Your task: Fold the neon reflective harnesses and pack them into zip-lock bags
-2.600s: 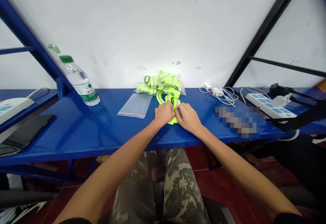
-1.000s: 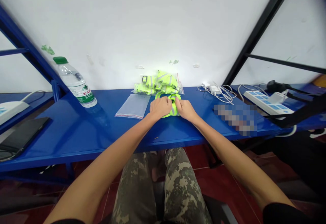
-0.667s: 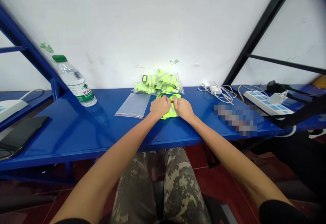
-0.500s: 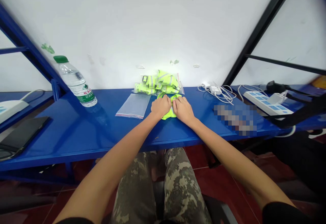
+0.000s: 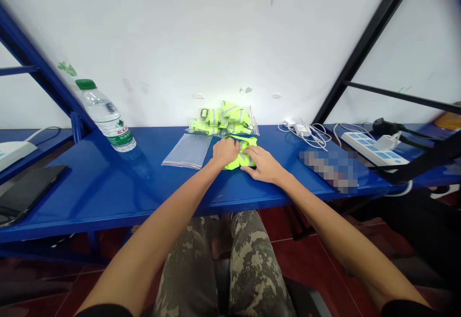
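Trainee: Hands first, where are they?

Foreman: Both are on the neon-yellow fabric strap with grey reflective bands (image 5: 242,158). It lies bunched on the blue metal bench (image 5: 108,187), towards the far edge and about midway along. The left hand (image 5: 226,150) is curled over the strap's left end, its grip closed on the fabric. The right hand (image 5: 264,163) lies flat, fingers stretched out and pressing the right end down, pinching nothing.

Trainee: So which step is that?

Foreman: I'd judge it to be folding and flattening. The strap is gathered into a small wad, not yet tidy, with a loop showing on its far side.

Trainee: And the clear zip-top plastic bag (image 5: 187,150)?

Foreman: It lies flat, just left of the left hand and apart from the strap. Farther back, against the wall, sits a pile of similar yellow straps (image 5: 225,117), some of them bagged.

Trainee: What would a next move ask for?

Foreman: In my view, a firm hold so the springy wad does not open out. It would also need one hand freed for the bag's mouth, which seems to be at its near end.
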The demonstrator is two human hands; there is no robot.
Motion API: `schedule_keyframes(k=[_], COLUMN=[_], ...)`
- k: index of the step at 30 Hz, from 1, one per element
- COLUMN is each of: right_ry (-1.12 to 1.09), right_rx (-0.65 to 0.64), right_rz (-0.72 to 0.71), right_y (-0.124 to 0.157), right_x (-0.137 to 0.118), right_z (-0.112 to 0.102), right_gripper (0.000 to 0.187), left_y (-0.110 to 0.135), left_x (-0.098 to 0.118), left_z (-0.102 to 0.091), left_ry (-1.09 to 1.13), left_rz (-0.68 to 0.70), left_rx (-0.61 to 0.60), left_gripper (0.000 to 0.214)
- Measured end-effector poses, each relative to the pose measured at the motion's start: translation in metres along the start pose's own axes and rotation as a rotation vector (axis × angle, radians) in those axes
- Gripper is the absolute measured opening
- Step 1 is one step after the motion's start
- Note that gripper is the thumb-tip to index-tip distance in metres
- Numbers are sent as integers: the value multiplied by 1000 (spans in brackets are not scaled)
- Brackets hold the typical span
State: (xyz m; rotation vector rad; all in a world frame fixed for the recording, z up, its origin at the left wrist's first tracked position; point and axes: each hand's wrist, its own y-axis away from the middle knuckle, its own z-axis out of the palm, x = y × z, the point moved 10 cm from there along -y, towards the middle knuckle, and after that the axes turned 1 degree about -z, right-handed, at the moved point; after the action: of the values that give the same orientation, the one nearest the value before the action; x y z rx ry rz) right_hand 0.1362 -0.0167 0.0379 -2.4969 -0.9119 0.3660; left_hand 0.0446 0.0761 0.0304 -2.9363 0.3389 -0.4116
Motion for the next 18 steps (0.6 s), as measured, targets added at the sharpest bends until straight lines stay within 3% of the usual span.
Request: schedule_keyframes(k=[3, 11, 18], right_ry=[-19, -22, -103], right_rx=[-2, -19, -60], right_rz=[9, 50, 103], right_y=[0, -3, -8], right_x=[1, 8, 13], right_z=[0, 0, 3], right_gripper=[41, 35, 38], left_y=[11, 72, 60], left_x=[4, 28, 23], left_z=[-7, -30, -29], left_ry=[-7, -14, -14], left_rz=[57, 332, 261], left_rx=[6, 269, 256], left_gripper=[51, 36, 44])
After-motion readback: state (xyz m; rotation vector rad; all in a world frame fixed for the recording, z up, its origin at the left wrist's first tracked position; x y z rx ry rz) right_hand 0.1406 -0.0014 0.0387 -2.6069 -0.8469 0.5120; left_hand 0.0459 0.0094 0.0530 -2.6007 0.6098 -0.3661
